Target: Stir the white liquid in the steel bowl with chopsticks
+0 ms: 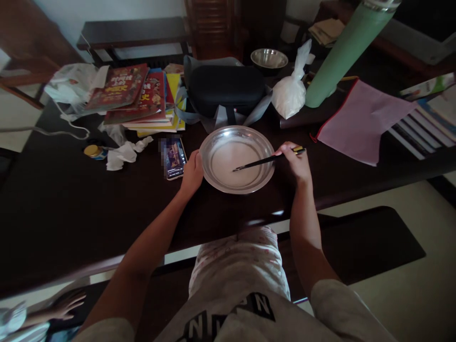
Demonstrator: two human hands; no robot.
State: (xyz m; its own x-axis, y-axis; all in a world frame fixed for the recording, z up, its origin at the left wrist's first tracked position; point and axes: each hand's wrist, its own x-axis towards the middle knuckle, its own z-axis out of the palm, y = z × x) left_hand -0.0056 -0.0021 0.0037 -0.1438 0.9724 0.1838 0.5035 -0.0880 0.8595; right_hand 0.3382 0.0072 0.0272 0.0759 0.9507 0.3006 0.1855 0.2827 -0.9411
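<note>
A wide metal bowl point(261, 183) stands on the dark table in front of me, with a pale, whitish mixture point(233, 159) in its bottom. My left hand point(193, 170) grips the bowl's left rim. In my right hand point(295, 160), at the bowl's right side, are dark chopsticks point(261, 162) with gold bands near their upper ends. They slant down to the left, and their tips reach into the mixture. Just left of my left hand lies a phone point(175, 159) with its screen lit. Behind the bowl, to the right, sits a tied plastic bag of white powder point(289, 97).
A black case point(226, 88) lies behind the bowl, with a second metal bowl point(269, 58) beyond. Books point(142, 97), crumpled tissues point(123, 154) and a small jar point(94, 152) are leftward. Rightward are a green bottle point(347, 57) and pink cloth point(359, 118). Another person's hand point(69, 304) shows lower left.
</note>
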